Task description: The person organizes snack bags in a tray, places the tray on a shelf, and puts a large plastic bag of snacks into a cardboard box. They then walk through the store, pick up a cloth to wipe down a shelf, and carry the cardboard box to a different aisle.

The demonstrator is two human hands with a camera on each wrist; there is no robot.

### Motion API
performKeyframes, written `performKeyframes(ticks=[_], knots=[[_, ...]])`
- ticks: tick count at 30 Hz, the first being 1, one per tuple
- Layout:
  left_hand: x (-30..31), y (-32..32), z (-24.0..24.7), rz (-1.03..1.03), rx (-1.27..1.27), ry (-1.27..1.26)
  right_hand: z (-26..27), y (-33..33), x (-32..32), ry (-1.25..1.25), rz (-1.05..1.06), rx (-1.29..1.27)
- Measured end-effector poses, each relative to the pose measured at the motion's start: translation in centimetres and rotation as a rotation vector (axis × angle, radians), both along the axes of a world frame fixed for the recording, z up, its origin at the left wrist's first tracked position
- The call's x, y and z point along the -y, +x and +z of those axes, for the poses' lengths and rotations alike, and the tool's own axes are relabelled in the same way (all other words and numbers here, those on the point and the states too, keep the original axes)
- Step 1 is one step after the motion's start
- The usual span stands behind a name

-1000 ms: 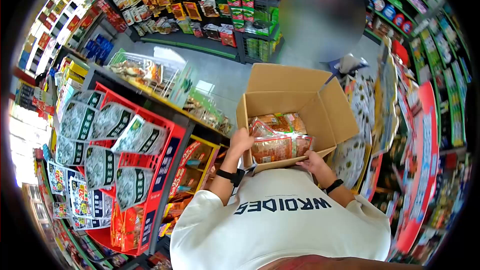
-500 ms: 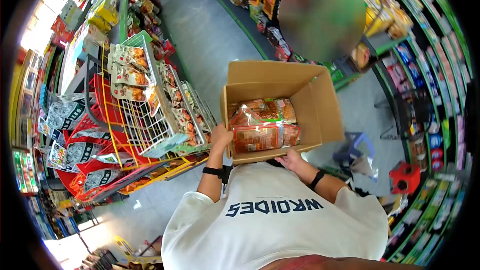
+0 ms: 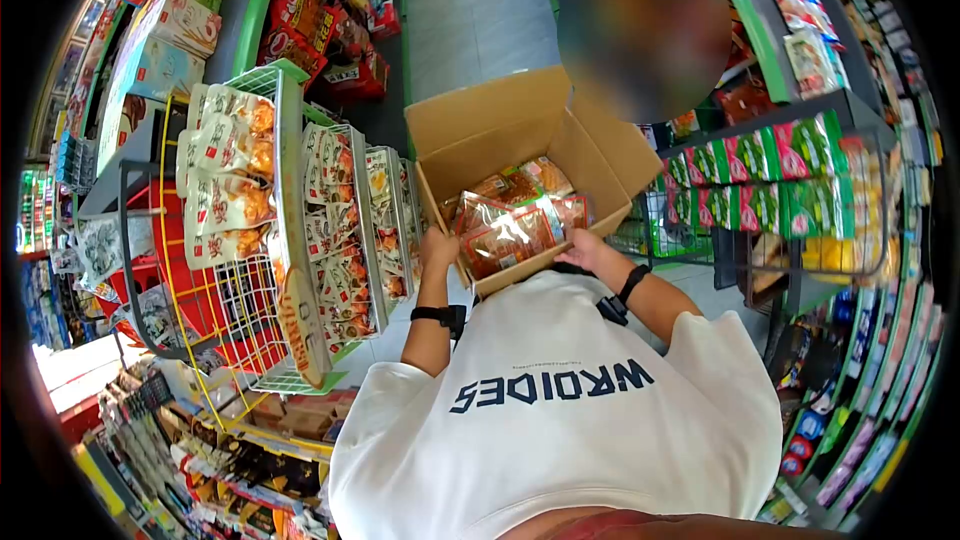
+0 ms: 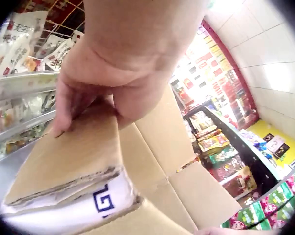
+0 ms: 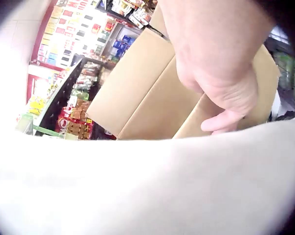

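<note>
An open cardboard box (image 3: 478, 118) is held in front of the torso, flaps spread outward. Inside lie several shiny packs of reddish-brown packaged food (image 3: 508, 242) in clear and red wrapping. My left hand (image 3: 438, 250) grips the box's left side near the close corner. In the left wrist view that hand (image 4: 120, 88) has its fingers bent over a folded flap (image 4: 69, 152). My right hand (image 3: 588, 254) holds the near wall toward the right corner. The right wrist view shows this hand (image 5: 223, 90) with fingers curled over the cardboard edge (image 5: 189, 120).
A wire rack (image 3: 300, 210) of pouched snacks stands close on the left, with a red basket (image 3: 190, 240) beside it. To the right hangs a rack of green and pink packets (image 3: 760, 175). An aisle floor (image 3: 470, 20) runs ahead between stocked shelves.
The view has turned and advanced along the shop, bringing the snack rack nearer on the left and the packet rack up on the right. Both hands keep hold of the box.
</note>
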State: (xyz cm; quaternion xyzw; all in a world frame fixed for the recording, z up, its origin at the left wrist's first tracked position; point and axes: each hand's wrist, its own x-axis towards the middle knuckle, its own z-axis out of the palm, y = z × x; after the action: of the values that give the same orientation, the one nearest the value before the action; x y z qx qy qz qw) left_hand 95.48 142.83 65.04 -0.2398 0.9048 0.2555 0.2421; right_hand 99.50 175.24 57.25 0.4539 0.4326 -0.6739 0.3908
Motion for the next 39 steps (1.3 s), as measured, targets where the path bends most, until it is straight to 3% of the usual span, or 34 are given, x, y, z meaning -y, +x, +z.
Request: performKeyframes(ticks=[4,6,9,10,13,14,19,21,22,25,29,30,33,36,39], knots=[[-2.5,-4.9,0.8,0.179,-0.052,0.000,-0.8,-8.5,-0.8,0.053,0.059,-0.007],[-2.2,-8.1,-2.7,0.152,0.151,0.095,-2.0,-12.9,-1.8,0.032,0.136,-0.021],[-5.6,-14.6,-0.4,0.239,0.385,0.173,-4.7,-20.8,-2.5,-0.016,0.156,0.049],[-5.1,-16.0,-2.6,0.341,0.305,0.287,-5.4,-23.2,-2.6,-0.038,0.150,0.033],[-5.4,-24.6,-4.7,0.356,0.125,0.334,-3.9,-30.9,-3.0,-0.080,0.004,-0.019],[-6.7,-28.1,-1.5,0.337,0.166,0.284,-4.0,-33.5,-3.3,-0.072,0.007,-0.001],[-7.2,-37.6,-3.0,0.379,0.143,0.256,-5.9,-44.6,-4.1,0.010,0.028,-0.092],[-7.6,-40.4,-4.3,0.392,0.111,0.237,-4.2,-48.9,-4.4,0.066,0.014,-0.068],[-7.8,-41.1,-4.4,0.414,0.100,0.368,-4.1,-50.3,-4.7,0.082,0.020,-0.059],[-6.7,-43.8,-10.8,0.409,0.127,0.446,-3.6,-55.4,-5.1,0.142,0.073,-0.040],[-6.7,-53.2,-6.1,0.203,0.244,0.300,-3.8,-60.5,-5.4,0.168,0.121,0.048],[-6.2,-54.9,-8.2,0.201,0.264,0.364,-4.2,-61.6,-5.5,0.155,0.100,0.075],[-6.8,-59.5,-6.3,0.109,0.263,0.282,-5.2,-64.5,-5.4,0.125,0.096,0.082],[-6.1,-61.5,-12.6,0.155,0.184,0.240,-7.4,-67.2,-5.0,0.131,0.083,0.064],[-6.1,-64.7,-11.9,0.244,0.227,0.323,-9.9,-70.9,-5.3,0.047,0.095,0.093]])
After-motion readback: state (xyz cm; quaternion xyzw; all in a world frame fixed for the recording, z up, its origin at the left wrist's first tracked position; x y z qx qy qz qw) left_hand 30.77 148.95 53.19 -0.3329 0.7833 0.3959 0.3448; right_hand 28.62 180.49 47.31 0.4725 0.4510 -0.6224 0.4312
